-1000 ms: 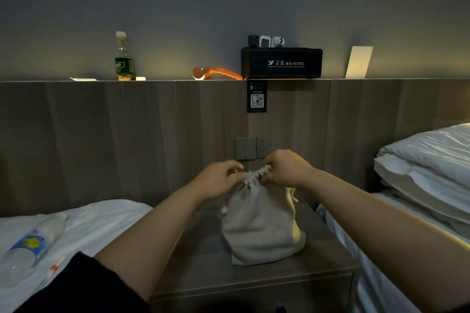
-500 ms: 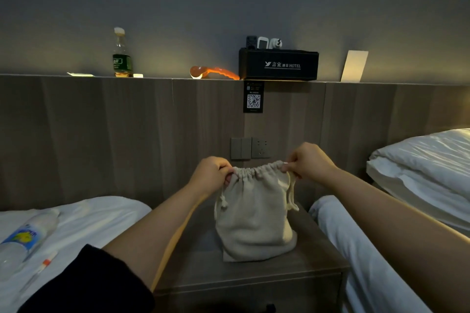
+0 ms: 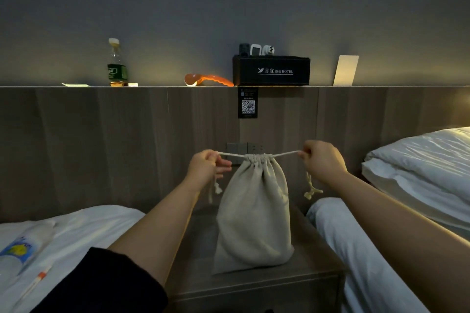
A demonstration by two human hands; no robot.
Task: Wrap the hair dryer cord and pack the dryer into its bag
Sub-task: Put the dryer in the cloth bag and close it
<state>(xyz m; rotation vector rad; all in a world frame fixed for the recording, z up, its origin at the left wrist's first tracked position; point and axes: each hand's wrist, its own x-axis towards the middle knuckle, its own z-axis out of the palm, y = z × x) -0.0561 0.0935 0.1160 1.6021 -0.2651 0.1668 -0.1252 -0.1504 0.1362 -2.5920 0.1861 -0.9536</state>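
A beige cloth drawstring bag [image 3: 253, 216] stands upright on the wooden nightstand [image 3: 254, 284] between two beds. Its mouth is cinched tight into gathers at the top. My left hand [image 3: 207, 168] grips the white drawstring on the left side, and my right hand [image 3: 321, 162] grips it on the right. The cord runs taut and level from each hand to the bag's neck. Knotted cord ends hang below both hands. The hair dryer and its cord are hidden from view.
A white bed [image 3: 63, 241] at the left holds a plastic water bottle [image 3: 23, 246] and a pen. Another bed with a pillow [image 3: 419, 160] lies at the right. On the headboard ledge stand a green-label bottle [image 3: 116, 66], an orange object [image 3: 208, 80] and a black hotel box [image 3: 270, 71].
My hands have moved apart, pulling the drawstrings outward. The bag's mouth, wider half a second ago, is now gathered shut and the bag stands taller.
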